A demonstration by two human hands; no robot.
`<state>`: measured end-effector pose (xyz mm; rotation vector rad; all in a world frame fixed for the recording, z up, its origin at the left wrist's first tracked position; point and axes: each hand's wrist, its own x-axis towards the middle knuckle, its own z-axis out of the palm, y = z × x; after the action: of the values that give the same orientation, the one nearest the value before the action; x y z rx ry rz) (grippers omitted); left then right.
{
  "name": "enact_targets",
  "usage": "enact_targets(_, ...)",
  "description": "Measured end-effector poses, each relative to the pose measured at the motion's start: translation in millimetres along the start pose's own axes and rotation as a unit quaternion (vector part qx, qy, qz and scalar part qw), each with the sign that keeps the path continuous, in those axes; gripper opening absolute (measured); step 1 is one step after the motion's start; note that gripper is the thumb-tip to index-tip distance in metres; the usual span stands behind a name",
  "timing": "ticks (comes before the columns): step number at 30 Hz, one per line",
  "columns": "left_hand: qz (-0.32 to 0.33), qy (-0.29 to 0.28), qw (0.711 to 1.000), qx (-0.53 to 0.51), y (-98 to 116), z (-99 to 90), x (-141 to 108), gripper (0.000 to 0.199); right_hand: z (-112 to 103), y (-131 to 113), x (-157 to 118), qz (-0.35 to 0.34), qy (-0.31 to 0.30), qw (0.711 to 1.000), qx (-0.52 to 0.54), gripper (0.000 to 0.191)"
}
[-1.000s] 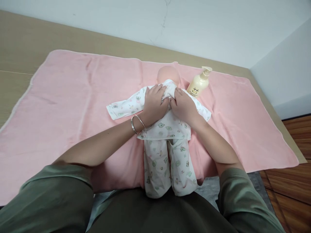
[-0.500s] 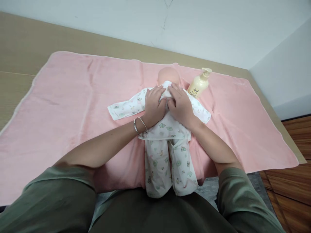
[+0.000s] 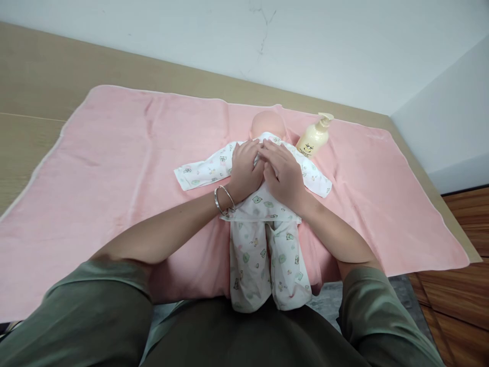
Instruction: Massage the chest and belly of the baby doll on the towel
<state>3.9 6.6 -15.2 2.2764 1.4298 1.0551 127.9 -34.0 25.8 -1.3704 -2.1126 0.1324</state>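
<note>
A baby doll (image 3: pixel 268 124) lies face down, its bald head toward the wall. It wears a white printed top (image 3: pixel 255 205) with both sleeves spread sideways, and matching trousers (image 3: pixel 250 265) whose legs reach past the near edge toward my body. My left hand (image 3: pixel 246 171) rests flat on the upper back of the top, fingers stretched toward the head. Beside it my right hand (image 3: pixel 284 176) lies on the back too, its fingertips meeting the left hand's fingers. Neither hand grips the cloth. Part of the top is hidden beneath them.
A pink blanket (image 3: pixel 110 153) covers most of the wooden table (image 3: pixel 34 66). Right of the doll's head stands a cream pump bottle (image 3: pixel 314 137), close to one sleeve. A white wall (image 3: pixel 183 35) rises behind the table, and wooden furniture (image 3: pixel 464 295) is at the right.
My hands have come together over the doll's upper back; the gap between them has closed and the fingertips now meet. The whole view has shifted slightly.
</note>
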Motion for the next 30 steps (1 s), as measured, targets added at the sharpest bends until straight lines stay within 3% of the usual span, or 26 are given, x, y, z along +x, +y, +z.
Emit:
enact_targets(2,-0.006,0.008,1.0,-0.016,0,-0.1,0,0.042,0,2,0,-0.001,0.013,1.0,-0.007,0.049)
enact_targets(6,-0.019,0.026,0.999,-0.031,-5,2.3,1,0.042,20,20,4,0.02,0.013,0.999,-0.021,0.047)
enact_targets(9,-0.015,0.024,0.999,-0.04,-7,3.6,4,0.043,24,29,8,-0.004,0.02,1.0,0.0,0.046)
enact_targets(12,-0.025,0.015,0.999,-0.025,-2,2.3,5,0.046,5,33,12,-0.033,0.059,0.998,0.011,0.047)
enact_targets(16,0.009,-0.01,1.0,0.008,19,-5.5,1,0.048,-33,51,22,0.005,0.127,0.992,-0.023,0.053)
enact_targets(20,0.082,-0.046,0.991,-0.1,49,-14.5,5,0.045,-51,82,33,0.054,0.144,0.984,-0.085,0.063)
enact_targets(23,0.056,-0.043,0.962,-0.264,66,-11.8,31,0.05,-51,92,39,0.065,0.083,0.984,-0.141,0.067)
enact_targets(25,-0.021,-0.033,0.917,-0.396,69,-4.2,60,0.055,-53,87,43,0.068,0.055,0.98,-0.177,0.062)
enact_targets(27,-0.087,-0.075,0.872,-0.476,65,6.6,93,0.063,-58,77,47,0.079,0.05,0.975,-0.203,0.053)
enact_targets(30,-0.117,-0.117,0.826,-0.539,55,23.4,132,0.068,-67,60,57,0.134,0.052,0.964,-0.224,0.04)
